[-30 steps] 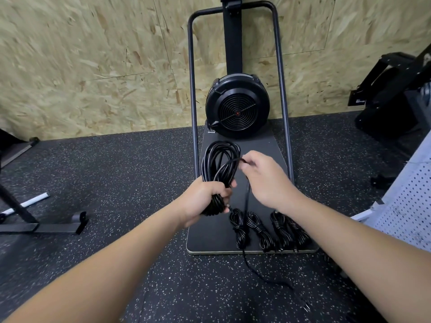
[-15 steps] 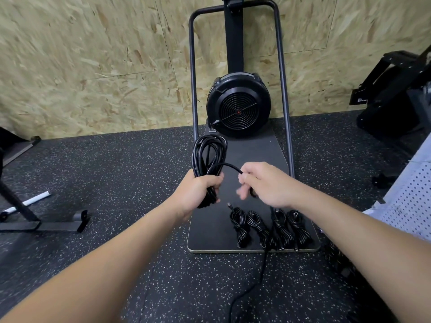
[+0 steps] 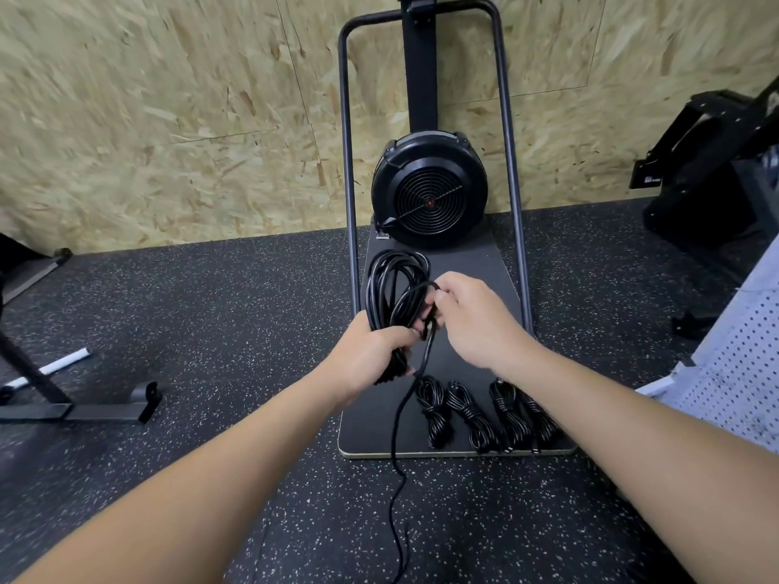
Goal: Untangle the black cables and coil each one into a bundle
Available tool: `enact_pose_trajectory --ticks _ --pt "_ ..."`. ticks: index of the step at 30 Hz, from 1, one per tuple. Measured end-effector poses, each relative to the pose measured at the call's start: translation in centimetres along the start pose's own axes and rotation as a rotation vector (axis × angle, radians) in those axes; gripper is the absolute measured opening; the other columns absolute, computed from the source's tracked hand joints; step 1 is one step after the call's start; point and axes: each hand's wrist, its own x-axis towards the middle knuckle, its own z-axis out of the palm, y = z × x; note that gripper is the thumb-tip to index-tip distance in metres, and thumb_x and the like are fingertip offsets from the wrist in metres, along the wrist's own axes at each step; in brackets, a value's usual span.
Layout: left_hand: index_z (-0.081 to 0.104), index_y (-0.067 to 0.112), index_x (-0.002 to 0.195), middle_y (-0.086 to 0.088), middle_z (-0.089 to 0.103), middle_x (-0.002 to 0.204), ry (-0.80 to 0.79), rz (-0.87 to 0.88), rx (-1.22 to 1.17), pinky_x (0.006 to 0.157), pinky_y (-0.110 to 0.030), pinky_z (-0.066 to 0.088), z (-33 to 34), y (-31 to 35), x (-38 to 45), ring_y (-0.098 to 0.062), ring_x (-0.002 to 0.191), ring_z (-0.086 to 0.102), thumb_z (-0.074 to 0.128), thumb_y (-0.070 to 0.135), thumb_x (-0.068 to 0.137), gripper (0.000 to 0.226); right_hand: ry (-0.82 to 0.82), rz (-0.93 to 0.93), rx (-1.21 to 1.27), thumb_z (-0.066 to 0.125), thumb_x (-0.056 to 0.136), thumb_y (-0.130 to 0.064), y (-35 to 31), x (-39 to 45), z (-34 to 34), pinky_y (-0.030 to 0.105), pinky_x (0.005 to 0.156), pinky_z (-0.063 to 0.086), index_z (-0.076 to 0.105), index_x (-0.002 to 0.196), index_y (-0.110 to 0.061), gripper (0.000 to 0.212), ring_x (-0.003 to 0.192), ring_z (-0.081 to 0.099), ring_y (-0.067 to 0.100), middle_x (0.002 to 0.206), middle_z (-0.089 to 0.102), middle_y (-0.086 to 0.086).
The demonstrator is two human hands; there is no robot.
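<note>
Head view, centre of the frame: the left hand (image 3: 371, 351) is closed in a fist round the waist of the coiled black cable (image 3: 394, 288), whose loops stand up above the fist, while the right hand (image 3: 472, 320) pinches the same cable's free run just beside the loops. The loose tail (image 3: 398, 465) hangs from that grip to the speckled floor (image 3: 210, 330) at lower centre. Four finished bundles (image 3: 484, 415) lie side by side on the dark platform (image 3: 484, 267), lower right of the hands. The cable appears light, limp and smooth-jacketed, so the loops would likely spring apart if released. The best hold is judged to be the pinched waist, with the tail fed under slight tension.
</note>
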Motion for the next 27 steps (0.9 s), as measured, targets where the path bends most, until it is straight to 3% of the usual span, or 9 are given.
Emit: enact_pose_trajectory --ticks 4,7,10,12,14,17,20,24,27 --pt "0.081 0.026 0.092 0.005 0.059 0.067 0.068 0.047 0.096 0.057 -0.034 0.055 0.4 0.3 0.1 -0.022 0.065 0.053 0.064 0.003 0.102 0.03 -0.037 0.042 0.288 0.043 0.113 -0.021 0.7 0.2 0.1 0.05 0.098 0.063 0.073 0.104 -0.022 0.031 0.1 0.079 0.02 0.101 0.083 -0.002" --pt "0.062 0.011 0.083 -0.011 0.049 0.07 0.123 0.011 0.138 0.056 -0.038 0.052 0.1 -0.4 0.4 -0.024 0.06 0.048 0.065 0.003 0.098 0.017 -0.068 0.017 0.454 0.038 0.116 -0.009 0.3 0.0 0.6 0.04 0.09 0.062 0.07 0.106 -0.007 0.034 0.101 0.079 0.022 0.099 0.083 0.005" --pt "0.062 0.0 0.085 -0.017 0.05 0.071 0.113 -0.01 0.124 0.053 -0.035 0.048 -0.3 -1.0 0.5 -0.028 0.063 0.047 0.066 0.005 0.097 0.014 -0.119 0.032 0.674 0.037 0.116 -0.003 -0.1 0.0 0.9 0.034 0.082 0.057 0.064 0.111 0.006 0.029 0.094 0.077 0.021 0.103 0.078 0.011" --pt "0.06 0.002 0.083 -0.017 0.053 0.069 0.102 0.002 0.139 0.054 -0.036 0.048 -0.5 -1.0 0.5 -0.026 0.06 0.051 0.069 0.012 0.098 0.02 -0.11 0.022 0.629 0.042 0.116 -0.008 0.0 0.1 0.5 0.039 0.093 0.057 0.067 0.113 0.005 0.029 0.094 0.076 0.024 0.102 0.08 0.009" --pt "0.057 0.002 0.08 -0.013 0.057 0.067 0.134 0.014 0.208 0.056 -0.037 0.047 -0.7 -1.2 0.6 -0.024 0.058 0.054 0.072 0.023 0.095 0.03 -0.052 -0.028 0.367 0.05 0.113 -0.016 0.0 -0.1 -0.1 0.049 0.099 0.056 0.076 0.104 -0.012 0.028 0.098 0.075 0.03 0.094 0.083 -0.002" --pt "0.052 0.008 0.071 -0.01 0.058 0.061 0.256 -0.02 0.266 0.058 -0.037 0.044 -1.1 -1.6 1.2 -0.022 0.054 0.049 0.075 0.034 0.087 0.038 0.028 -0.103 0.181 0.062 0.109 -0.022 0.0 -0.7 -0.3 0.05 0.091 0.059 0.08 0.095 -0.026 0.023 0.09 0.075 0.026 0.09 0.081 -0.008" --pt "0.058 0.02 0.072 -0.007 0.054 0.059 0.336 -0.096 0.192 0.055 -0.036 0.038 -1.2 -1.4 1.5 -0.022 0.052 0.045 0.078 0.031 0.082 0.025 -0.037 -0.174 0.186 0.06 0.11 -0.023 -0.6 -1.6 0.3 0.04 0.068 0.054 0.077 0.094 -0.028 0.024 0.065 0.063 0.018 0.089 0.08 0.002" --pt "0.069 0.013 0.078 -0.015 0.057 0.064 0.277 -0.176 0.049 0.053 -0.032 0.035 -0.9 -1.0 1.3 -0.026 0.059 0.048 0.078 0.032 0.084 0.021 -0.03 -0.112 0.505 0.048 0.112 -0.008 -1.5 -1.8 1.3 0.043 0.085 0.066 0.069 0.099 -0.005 0.024 0.079 0.074 0.034 0.085 0.075 0.012" --pt "0.076 0.013 0.088 -0.004 0.064 0.074 0.196 -0.216 0.039 0.066 -0.035 0.046 -1.4 -1.0 1.3 -0.027 0.07 0.058 0.082 0.044 0.081 0.033 0.086 0.046 0.524 0.045 0.114 -0.018 -1.3 -0.8 0.8 0.035 0.053 0.047 0.073 0.103 -0.013 0.031 0.055 0.042 0.021 0.079 0.056 0.009"
